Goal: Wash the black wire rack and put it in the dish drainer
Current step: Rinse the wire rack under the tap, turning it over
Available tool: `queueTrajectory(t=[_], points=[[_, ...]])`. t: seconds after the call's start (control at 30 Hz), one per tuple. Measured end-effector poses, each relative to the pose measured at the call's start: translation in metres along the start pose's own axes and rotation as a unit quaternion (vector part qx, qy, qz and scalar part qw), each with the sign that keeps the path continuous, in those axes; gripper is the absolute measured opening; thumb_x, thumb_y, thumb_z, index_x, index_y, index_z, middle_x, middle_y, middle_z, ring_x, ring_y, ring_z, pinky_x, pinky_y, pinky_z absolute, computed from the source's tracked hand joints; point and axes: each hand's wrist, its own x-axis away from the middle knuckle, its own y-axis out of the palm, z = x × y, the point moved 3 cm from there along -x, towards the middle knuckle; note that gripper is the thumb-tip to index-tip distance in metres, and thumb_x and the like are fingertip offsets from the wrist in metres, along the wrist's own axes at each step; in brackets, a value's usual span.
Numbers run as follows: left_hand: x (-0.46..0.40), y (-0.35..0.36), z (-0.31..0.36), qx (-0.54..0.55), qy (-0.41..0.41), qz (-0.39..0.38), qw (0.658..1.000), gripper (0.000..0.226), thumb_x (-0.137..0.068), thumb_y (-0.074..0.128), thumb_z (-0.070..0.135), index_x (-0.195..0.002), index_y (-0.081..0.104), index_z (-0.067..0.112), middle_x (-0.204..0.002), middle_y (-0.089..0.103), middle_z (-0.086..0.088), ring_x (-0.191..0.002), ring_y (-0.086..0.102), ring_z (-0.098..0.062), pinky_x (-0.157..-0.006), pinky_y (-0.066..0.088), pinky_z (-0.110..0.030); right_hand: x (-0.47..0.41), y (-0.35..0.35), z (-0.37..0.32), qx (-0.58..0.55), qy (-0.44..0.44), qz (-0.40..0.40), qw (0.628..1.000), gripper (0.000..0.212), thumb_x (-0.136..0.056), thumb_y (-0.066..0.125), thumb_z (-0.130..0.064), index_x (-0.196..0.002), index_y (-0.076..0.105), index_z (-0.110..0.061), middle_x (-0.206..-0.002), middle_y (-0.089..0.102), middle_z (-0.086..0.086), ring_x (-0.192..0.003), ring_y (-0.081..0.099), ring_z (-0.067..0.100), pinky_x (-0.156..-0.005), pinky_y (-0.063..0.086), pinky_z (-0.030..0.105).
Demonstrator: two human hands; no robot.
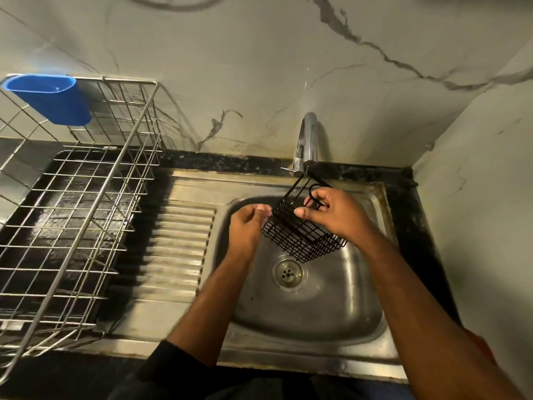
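The black wire rack [302, 239] hangs tilted over the steel sink basin [331, 298], just under the tap spout [309, 140]. My right hand [331, 215] grips the rack's upper wire loop from the right. My left hand [249, 223] is at the rack's left edge, fingers curled with the fingertips at its wires; I cannot tell whether they hold it. The silver dish drainer [86, 197] stands on the counter to the left, apart from both hands.
A blue plastic cup holder [50, 98] hangs on the drainer's back left rim. A ribbed steel draining board [178, 249] lies between drainer and basin. The drain [287, 273] sits below the rack. Marble walls close in behind and on the right.
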Motion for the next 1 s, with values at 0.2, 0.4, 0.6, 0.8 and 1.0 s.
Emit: queueTrajectory(t=[0.2, 0.4, 0.6, 0.8, 1.0], points=[[0.018, 0.020, 0.004, -0.082, 0.069, -0.052, 0.993, 0.023, -0.101, 0.062, 0.020, -0.122, 0.071, 0.018, -0.110, 0.076, 0.007, -0.105, 0.069, 0.000, -0.094, 0.054, -0.022, -0.002, -0.001, -0.006, -0.006, -0.017, 0.023, 1.000, 0.021, -0.094, 0.063, -0.039, -0.112, 0.067, -0.027, -0.089, 0.069, -0.012, -0.082, 0.064, 0.003, -0.078, 0.056, 0.033], [0.023, 0.022, 0.005, -0.128, 0.080, -0.070, 0.986, 0.029, -0.100, 0.063, 0.017, -0.128, 0.069, 0.015, -0.113, 0.075, 0.003, -0.106, 0.070, -0.009, -0.096, 0.054, -0.027, 0.001, 0.010, -0.006, -0.236, 0.116, -0.015, 0.965, 0.025, -0.105, 0.040, -0.008, -0.123, 0.057, -0.007, -0.086, 0.065, 0.006, -0.062, 0.058, 0.010, -0.064, 0.060, 0.030], [0.029, 0.023, 0.008, -0.130, 0.087, -0.078, 0.985, 0.023, -0.101, 0.061, 0.016, -0.120, 0.073, 0.008, -0.110, 0.077, -0.001, -0.102, 0.071, -0.008, -0.092, 0.056, -0.025, 0.009, 0.008, -0.018, -0.415, 0.164, 0.007, 0.895, 0.025, -0.105, 0.033, -0.001, -0.124, 0.050, -0.006, -0.095, 0.065, 0.010, -0.082, 0.067, 0.021, -0.083, 0.056, 0.037], [0.036, 0.018, 0.010, -0.118, 0.092, -0.054, 0.987, 0.024, -0.102, 0.057, 0.026, -0.117, 0.074, 0.017, -0.106, 0.078, 0.007, -0.102, 0.071, -0.007, -0.094, 0.056, -0.033, 0.010, -0.004, -0.023, -0.605, 0.189, 0.002, 0.774, 0.031, -0.103, 0.034, -0.003, -0.131, 0.044, 0.005, -0.130, 0.057, 0.028, -0.121, 0.057, 0.040, -0.110, 0.040, 0.048], [0.049, 0.007, 0.010, -0.133, 0.096, -0.014, 0.986, 0.032, -0.104, 0.056, 0.031, -0.132, 0.064, 0.020, -0.115, 0.069, 0.015, -0.106, 0.061, 0.009, -0.097, 0.050, -0.024, 0.004, 0.002, -0.034, -0.774, 0.187, 0.027, 0.605, 0.054, -0.098, 0.042, -0.004, -0.146, 0.024, 0.012, -0.138, 0.041, 0.036, -0.139, 0.037, 0.042, -0.119, 0.021, 0.056]])
